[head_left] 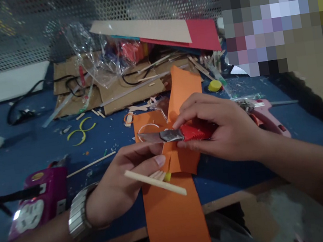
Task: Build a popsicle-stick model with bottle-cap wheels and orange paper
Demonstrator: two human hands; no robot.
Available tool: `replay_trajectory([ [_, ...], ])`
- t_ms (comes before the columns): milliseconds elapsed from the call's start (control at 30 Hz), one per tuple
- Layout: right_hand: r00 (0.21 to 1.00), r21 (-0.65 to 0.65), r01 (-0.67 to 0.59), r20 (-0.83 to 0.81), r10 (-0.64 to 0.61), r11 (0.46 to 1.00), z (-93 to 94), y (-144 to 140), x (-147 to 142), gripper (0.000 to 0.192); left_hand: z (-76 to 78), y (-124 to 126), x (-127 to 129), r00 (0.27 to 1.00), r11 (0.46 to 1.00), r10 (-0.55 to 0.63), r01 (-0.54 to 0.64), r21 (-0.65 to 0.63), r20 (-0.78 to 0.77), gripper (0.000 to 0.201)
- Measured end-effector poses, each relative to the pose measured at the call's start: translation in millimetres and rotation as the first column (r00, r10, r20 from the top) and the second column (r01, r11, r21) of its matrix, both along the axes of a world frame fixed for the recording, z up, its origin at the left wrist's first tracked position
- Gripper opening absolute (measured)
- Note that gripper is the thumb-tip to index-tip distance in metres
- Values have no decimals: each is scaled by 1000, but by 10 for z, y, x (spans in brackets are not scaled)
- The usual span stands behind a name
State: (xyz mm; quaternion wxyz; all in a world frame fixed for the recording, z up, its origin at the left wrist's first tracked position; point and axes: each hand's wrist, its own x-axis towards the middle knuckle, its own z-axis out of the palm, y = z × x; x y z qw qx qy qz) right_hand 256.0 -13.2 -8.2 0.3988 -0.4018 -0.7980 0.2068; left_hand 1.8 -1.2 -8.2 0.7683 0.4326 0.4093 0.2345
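orange paper (174,211) lies in front of you, running from the desk's near edge up under both hands, its lower end hanging over the edge. your right hand (219,129) is clenched around a red utility knife (187,132), blade pointing left across the sheet. your left hand (125,182) pinches a wooden stick (155,182) while its fingers press the paper flat. it looks like a cutting step, the blade just beside your left thumb; the next stroke calls for keeping those fingertips out of the blade's line. room is tight: a pink glue gun (269,116) sits just right of your knife hand, a purple power strip (37,200) lies near your left wrist, and cardboard scraps (115,91) crowd the blue desk (10,158) beyond.
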Motion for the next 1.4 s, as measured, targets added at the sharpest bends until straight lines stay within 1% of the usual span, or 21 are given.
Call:
replay_trajectory([
  [133,1000,-18,24,-6,-24,1000,10,3,-2,26,-3,-2,-6,992,987,37,-16,-162,124,20],
  [233,999,-20,40,-11,-40,999,21,1,-2,26,0,-9,-3,985,978,71,-38,-205,157,18],
  [400,999,-25,46,-23,-46,999,23,7,-2,25,8,-4,-6,984,972,104,-70,-223,145,24],
  [567,998,-14,32,-54,-33,999,9,11,-10,25,21,-3,-16,987,972,90,-57,-229,137,28],
  [667,998,-9,20,-65,-21,1000,13,6,-14,23,9,-18,-22,985,972,73,-36,-231,157,25],
  [767,997,13,-35,-70,36,999,26,-2,-10,22,15,-32,-18,975,969,83,-31,-246,207,24],
  [867,994,21,-91,-62,92,996,34,-15,5,22,62,-33,4,974,965,77,-20,-260,212,36],
  [933,994,15,-99,-48,100,995,36,-24,15,22,95,-32,18,978,964,59,-4,-265,199,44],
  [1000,995,18,-96,-35,97,995,38,-31,21,23,108,-33,24,981,963,53,0,-271,188,48],
  [1100,992,49,-118,-29,119,992,44,-34,23,25,86,-36,18,977,966,38,18,-259,209,48],
  [1200,982,57,-189,-3,189,980,55,-35,31,30,71,-30,21,981,968,-3,52,-246,194,50],
  [1300,972,34,-234,42,233,972,69,-36,50,37,88,-19,35,990,970,-12,46,-240,141,58],
  [1400,968,5,-246,47,246,969,76,-32,58,35,97,-13,36,988,969,-23,59,-241,151,57],
])
